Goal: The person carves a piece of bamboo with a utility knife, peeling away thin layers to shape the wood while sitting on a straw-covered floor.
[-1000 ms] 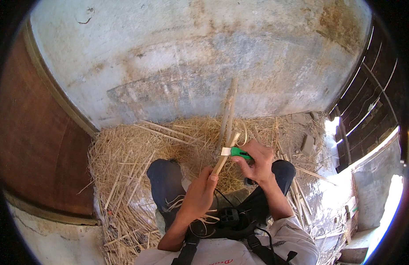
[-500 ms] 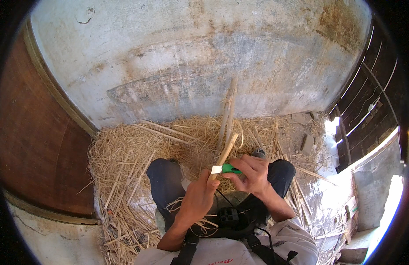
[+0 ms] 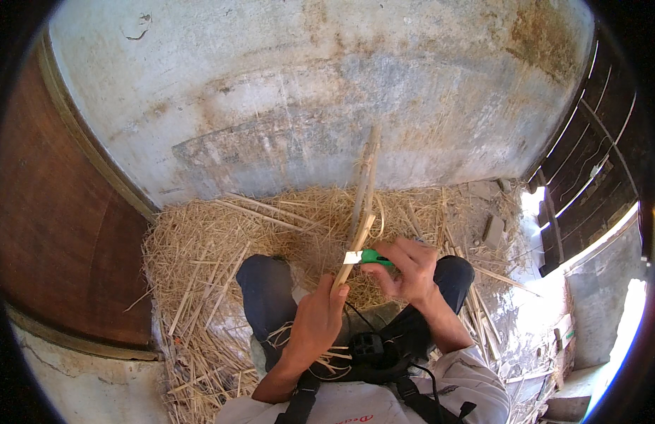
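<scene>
My left hand (image 3: 317, 315) is closed round the near end of a pale bamboo strip (image 3: 362, 233), which slants up and away from me between my knees. In my right hand (image 3: 414, 270) is a green-handled knife (image 3: 375, 258), its handle partly hidden by the fingers. The bright blade lies across the strip, a little beyond my left hand. A thin curled shaving (image 3: 381, 218) stands beside the strip's far end. Several thin shavings (image 3: 334, 362) lie near my left wrist.
Straw and shavings (image 3: 193, 233) cover the floor, with loose bamboo strips (image 3: 260, 213) among them. Two sticks (image 3: 370, 166) lean against the stained wall (image 3: 306, 92) ahead. A brick-like block (image 3: 493, 232) lies at the right, before dark boards (image 3: 589, 162). A brown panel (image 3: 73, 212) stands left.
My right hand and the knife have moved slightly away from me and to the right along the strip. The strip's far end has shifted a little left. My left hand keeps its hold.
</scene>
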{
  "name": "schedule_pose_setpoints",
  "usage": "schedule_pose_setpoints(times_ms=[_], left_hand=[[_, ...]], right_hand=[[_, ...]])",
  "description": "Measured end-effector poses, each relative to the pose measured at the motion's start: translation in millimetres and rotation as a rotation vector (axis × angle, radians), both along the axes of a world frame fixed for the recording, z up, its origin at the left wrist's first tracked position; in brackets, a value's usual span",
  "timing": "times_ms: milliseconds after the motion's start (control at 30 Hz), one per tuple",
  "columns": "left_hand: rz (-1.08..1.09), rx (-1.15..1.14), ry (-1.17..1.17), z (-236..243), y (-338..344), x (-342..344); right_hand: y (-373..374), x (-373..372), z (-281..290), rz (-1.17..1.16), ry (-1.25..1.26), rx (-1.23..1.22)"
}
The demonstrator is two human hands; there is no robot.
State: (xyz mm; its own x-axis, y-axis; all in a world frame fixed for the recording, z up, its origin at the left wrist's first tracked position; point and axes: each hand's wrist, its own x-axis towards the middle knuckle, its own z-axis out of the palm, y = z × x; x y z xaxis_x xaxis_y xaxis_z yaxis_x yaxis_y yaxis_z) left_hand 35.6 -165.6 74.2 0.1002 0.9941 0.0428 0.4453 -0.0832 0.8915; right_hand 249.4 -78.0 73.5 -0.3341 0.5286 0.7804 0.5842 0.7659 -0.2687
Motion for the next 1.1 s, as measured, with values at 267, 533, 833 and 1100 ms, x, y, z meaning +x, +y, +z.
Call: schedule_pose_setpoints(times_ms=[267,533,833,1100], left_hand=[[-0.126,0.133,0.088,-17,-27,-5],[-0.032,-0.014,-0.135,-19,-2,-20],[-0.116,-0.05,-0.192,-24,5,-14],[-0.119,-0.107,-0.252,-24,8,-15]], right_hand=[[84,71,6,-0.626,0.413,-0.161],[24,28,-23,-0.102,0.215,-0.163],[-9,-11,-22,0.072,0.04,-0.043],[-11,-16,-12,0.053,0.0,0.017]])
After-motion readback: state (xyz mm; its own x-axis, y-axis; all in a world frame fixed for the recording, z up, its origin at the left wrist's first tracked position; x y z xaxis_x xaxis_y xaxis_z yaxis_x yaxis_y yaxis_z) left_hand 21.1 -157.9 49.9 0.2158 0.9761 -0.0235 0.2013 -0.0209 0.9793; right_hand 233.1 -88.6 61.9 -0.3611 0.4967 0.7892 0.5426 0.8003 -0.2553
